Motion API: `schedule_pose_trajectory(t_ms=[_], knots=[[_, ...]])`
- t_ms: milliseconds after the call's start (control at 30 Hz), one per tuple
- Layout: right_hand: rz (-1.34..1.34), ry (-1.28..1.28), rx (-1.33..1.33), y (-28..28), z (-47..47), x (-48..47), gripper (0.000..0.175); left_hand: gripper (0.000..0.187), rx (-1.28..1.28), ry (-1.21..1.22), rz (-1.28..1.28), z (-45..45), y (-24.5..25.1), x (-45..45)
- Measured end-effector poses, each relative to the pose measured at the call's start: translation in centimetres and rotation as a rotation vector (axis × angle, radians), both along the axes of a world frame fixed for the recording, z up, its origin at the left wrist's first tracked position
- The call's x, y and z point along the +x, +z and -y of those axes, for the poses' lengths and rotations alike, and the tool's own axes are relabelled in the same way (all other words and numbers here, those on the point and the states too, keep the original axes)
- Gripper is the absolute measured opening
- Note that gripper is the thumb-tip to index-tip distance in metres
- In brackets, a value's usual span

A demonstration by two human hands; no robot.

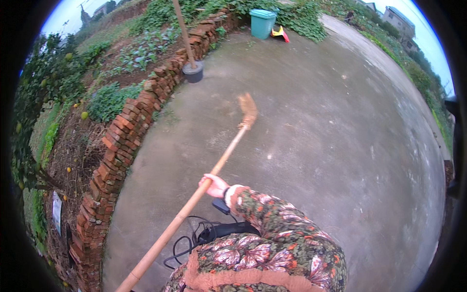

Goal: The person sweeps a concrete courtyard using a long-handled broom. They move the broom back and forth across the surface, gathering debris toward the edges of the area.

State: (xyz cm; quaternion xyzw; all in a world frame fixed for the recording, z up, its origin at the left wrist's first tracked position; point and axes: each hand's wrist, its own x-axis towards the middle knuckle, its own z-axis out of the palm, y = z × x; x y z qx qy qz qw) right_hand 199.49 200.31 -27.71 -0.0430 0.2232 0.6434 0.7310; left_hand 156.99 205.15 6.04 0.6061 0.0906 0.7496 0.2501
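Note:
My right hand is wrapped around the long bamboo handle of a broom. From the lower left edge the handle slants up to a straw-coloured broom head, which looks blurred over the concrete ground. Whether the bristles touch the ground, I cannot tell. My left hand is out of view. A patterned sleeve with a fluffy cuff covers my right arm. Below the hand, a black pouch or bag and looped black cables show in front of my body.
A low wall of stacked red bricks runs along the left, with garden beds and a fruit tree beyond. Beside it, a wooden pole stands in a dark bucket. Farther back are a green bin and a red-and-yellow object.

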Motion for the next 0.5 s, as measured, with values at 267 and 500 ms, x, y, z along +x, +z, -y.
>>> schedule_pose_trajectory(t_ms=[267, 500], knots=[[0.244, -0.643, -0.348, -7.1, 25.1, 10.5, 0.011, 0.022, -0.814, -0.198, -0.12, -3.2, -9.8, 19.6], [0.148, -0.867, -0.743, -8.9, 34.2, 9.6, 0.014, 0.018, -1.107, -0.398, -0.186, -4.9, -16.1, 23.6]])
